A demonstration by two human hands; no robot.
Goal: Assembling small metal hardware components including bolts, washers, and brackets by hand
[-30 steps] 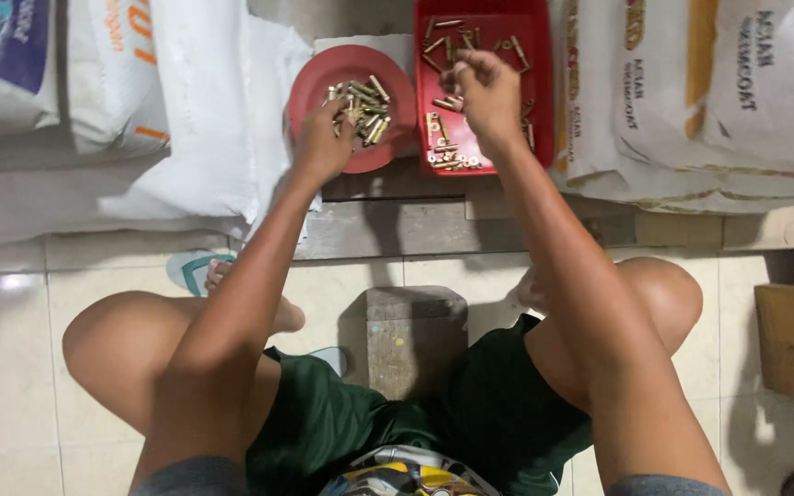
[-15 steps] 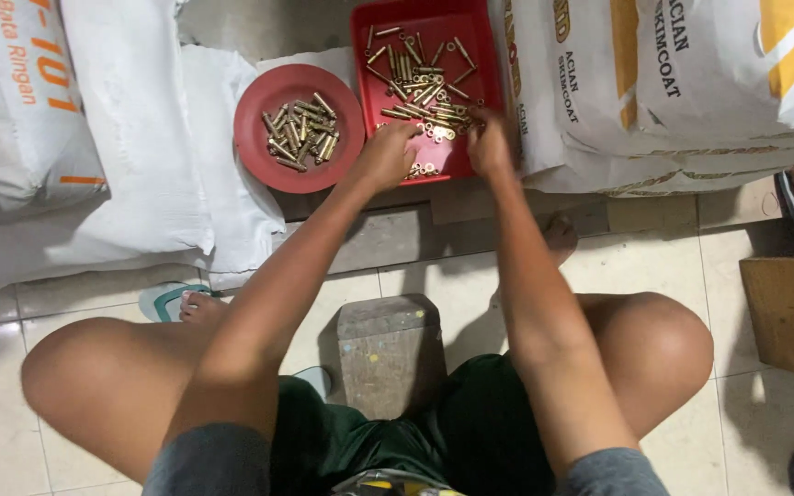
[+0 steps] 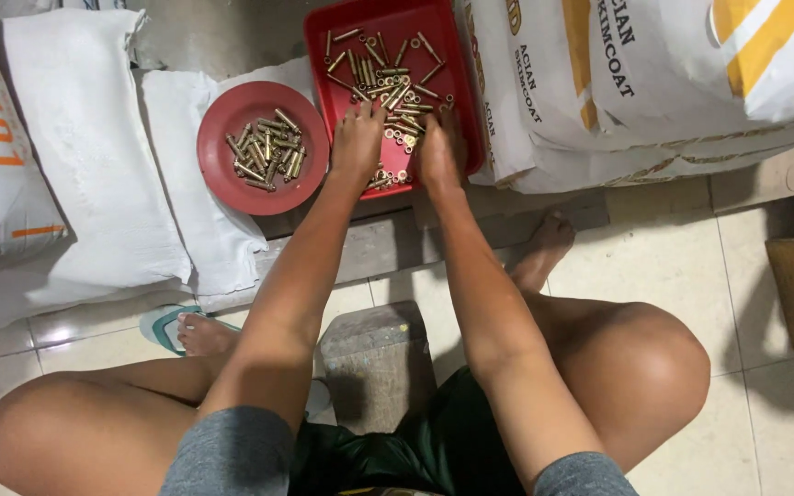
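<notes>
Resting side by side inside the red rectangular tray, the left hand and right hand lie palm down on the loose pile of brass anchor bolts. Fingers of both hands are spread flat over the pieces; whether either hand holds a bolt cannot be told. Just left of the tray, a round red plate carries a smaller heap of brass bolts. Both containers sit among white sacks.

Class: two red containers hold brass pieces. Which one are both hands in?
The rectangular red tray: left hand and right hand rest inside it. The round red plate sits untouched beside it.
</notes>
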